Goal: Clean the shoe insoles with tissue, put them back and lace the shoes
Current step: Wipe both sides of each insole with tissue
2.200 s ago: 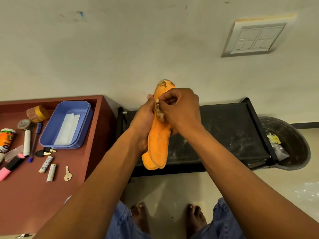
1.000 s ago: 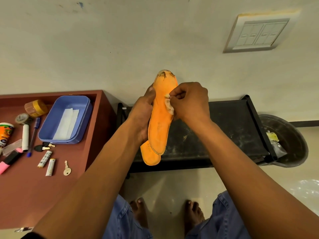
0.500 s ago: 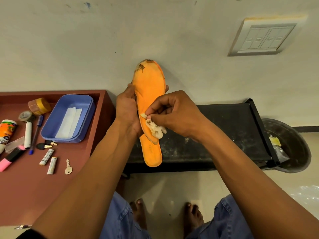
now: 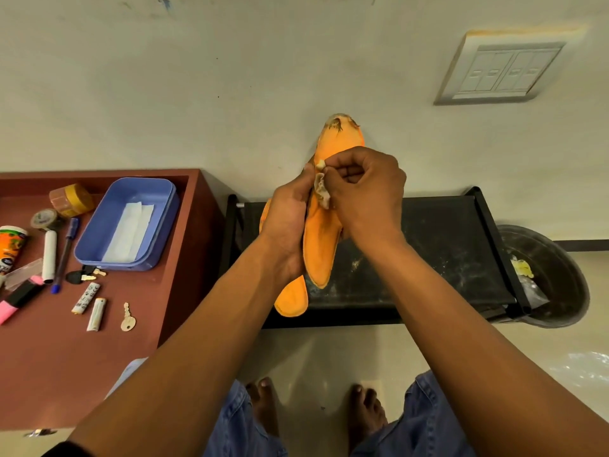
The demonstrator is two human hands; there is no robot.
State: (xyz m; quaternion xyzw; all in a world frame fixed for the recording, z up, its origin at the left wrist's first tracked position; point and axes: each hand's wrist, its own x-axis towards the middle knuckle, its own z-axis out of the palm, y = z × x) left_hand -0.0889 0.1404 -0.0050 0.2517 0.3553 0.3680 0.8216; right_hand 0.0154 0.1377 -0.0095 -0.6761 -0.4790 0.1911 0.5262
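Note:
Two orange insoles are stacked upright in front of me. The front insole (image 4: 321, 245) has a worn, dark-stained toe at the top. The back insole (image 4: 291, 300) pokes out below it. My left hand (image 4: 286, 222) grips both from the left side. My right hand (image 4: 364, 192) pinches a crumpled, soiled tissue (image 4: 321, 189) against the upper part of the front insole. No shoes or laces are in view.
A black metal rack (image 4: 445, 245) stands against the wall under my hands. A dark bin (image 4: 557, 275) with scraps sits at its right. At left, a red-brown table (image 4: 66, 364) carries a blue tray (image 4: 108, 232) with white tissue (image 4: 128, 232), pens, tape rolls, a key.
My right hand has slid the tissue up from the middle of the insole to its upper part. The insoles and both hands have shifted slightly right and lower in view.

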